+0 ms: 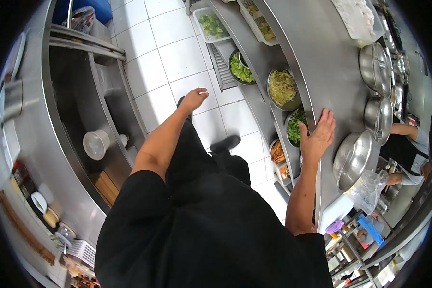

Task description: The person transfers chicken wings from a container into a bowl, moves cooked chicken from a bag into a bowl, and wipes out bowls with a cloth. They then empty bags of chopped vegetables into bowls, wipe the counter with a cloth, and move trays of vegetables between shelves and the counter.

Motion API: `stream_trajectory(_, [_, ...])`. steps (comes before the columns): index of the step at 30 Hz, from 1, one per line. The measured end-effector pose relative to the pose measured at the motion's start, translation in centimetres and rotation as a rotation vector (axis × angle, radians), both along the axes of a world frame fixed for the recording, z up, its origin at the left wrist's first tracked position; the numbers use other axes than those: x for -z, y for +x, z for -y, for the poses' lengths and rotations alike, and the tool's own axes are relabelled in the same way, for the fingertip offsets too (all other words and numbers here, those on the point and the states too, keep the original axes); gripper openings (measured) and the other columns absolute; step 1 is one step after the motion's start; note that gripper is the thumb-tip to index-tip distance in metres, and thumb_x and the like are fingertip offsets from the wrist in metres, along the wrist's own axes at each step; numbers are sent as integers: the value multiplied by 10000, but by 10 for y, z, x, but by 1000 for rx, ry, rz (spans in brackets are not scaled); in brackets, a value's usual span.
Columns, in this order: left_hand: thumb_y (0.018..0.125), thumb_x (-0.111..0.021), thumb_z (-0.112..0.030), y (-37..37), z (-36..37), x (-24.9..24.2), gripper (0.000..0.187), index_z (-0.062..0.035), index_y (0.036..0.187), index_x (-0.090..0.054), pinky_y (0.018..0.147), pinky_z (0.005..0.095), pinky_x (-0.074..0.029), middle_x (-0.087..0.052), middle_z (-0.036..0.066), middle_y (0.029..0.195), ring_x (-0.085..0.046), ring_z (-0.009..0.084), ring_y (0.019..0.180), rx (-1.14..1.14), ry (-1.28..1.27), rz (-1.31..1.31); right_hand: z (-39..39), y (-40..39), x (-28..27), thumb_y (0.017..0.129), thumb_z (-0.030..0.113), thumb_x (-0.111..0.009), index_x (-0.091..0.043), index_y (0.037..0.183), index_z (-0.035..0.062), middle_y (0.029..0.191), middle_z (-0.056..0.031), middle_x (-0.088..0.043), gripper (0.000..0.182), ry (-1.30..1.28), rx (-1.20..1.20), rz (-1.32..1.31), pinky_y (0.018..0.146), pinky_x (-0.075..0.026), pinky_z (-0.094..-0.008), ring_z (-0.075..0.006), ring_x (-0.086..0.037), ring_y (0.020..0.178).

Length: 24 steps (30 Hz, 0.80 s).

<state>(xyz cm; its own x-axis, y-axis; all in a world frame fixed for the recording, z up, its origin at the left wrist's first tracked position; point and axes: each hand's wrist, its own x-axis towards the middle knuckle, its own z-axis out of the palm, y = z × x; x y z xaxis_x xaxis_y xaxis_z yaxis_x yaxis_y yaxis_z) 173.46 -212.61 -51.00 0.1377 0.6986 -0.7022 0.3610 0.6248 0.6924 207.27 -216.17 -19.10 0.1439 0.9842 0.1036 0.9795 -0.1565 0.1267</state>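
Note:
My left hand (pixel 196 100) hangs over the white tiled floor, its fingers loosely curled together; whether anything small is in them cannot be seen. On the edge of the steel counter (pixel 338 77) at the right rests my right hand (pixel 320 136), fingers spread and holding nothing. Just left of it, on the shelf below, is a bowl of chopped green herbs (pixel 296 126). Above that one sits a bowl of pale yellow-green shredded vegetable (pixel 282 89). A large steel bowl (pixel 354 158) stands to the right of my right hand.
Baskets of cut greens (pixel 213 26) and yellowish pieces (pixel 260 23) are at the top. A floor drain (pixel 223 72) lies beside the shelf. On the left is a steel cabinet holding a plastic tub (pixel 96 145). Another person (pixel 408 149) in a dark apron works at the far right.

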Motion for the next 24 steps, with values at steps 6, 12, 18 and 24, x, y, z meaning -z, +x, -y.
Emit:
stream_trajectory(6, [895, -592, -325, -24, -50, -1, 484, -87, 1309, -509, 693, 316, -486, -628, 87, 1041, -556, 176, 832, 3, -59, -61, -9, 3, -4, 715, 303, -757, -377, 1385, 120, 1426, -143, -356, 792, -20, 64, -27, 1047, -235, -512, -342, -302, 1330])
stream_trajectory(12, [869, -632, -377, -2, -64, 42, 486, -72, 1243, -571, 596, 328, -490, -662, 117, 863, -583, 173, 689, -73, 0, 190, -30, 5, -5, 635, 273, -804, -407, 1355, 102, 1396, -179, -373, 840, 5, 54, -48, 1029, -262, -501, -365, -322, 1312])
stream_trajectory(18, [835, -657, -388, 5, -144, 197, 735, -86, 1421, -330, 609, 368, -517, -631, 111, 1005, -596, 190, 810, -17, -92, 89, -30, -8, 17, 673, 52, -753, -358, 1400, -1, 1425, -238, -371, 828, 116, -25, -35, 1102, -281, -414, -389, -345, 1335])
stream_trajectory(24, [800, -673, -470, -5, -282, 252, 958, 29, 1446, -172, 945, 414, -456, -449, 319, 1323, -514, 403, 1177, -215, 365, -366, -12, -88, 119, 826, 212, -673, -350, 1402, 30, 1405, -188, -416, 685, 373, -242, -477, 1062, -326, -412, -334, -388, 1312])
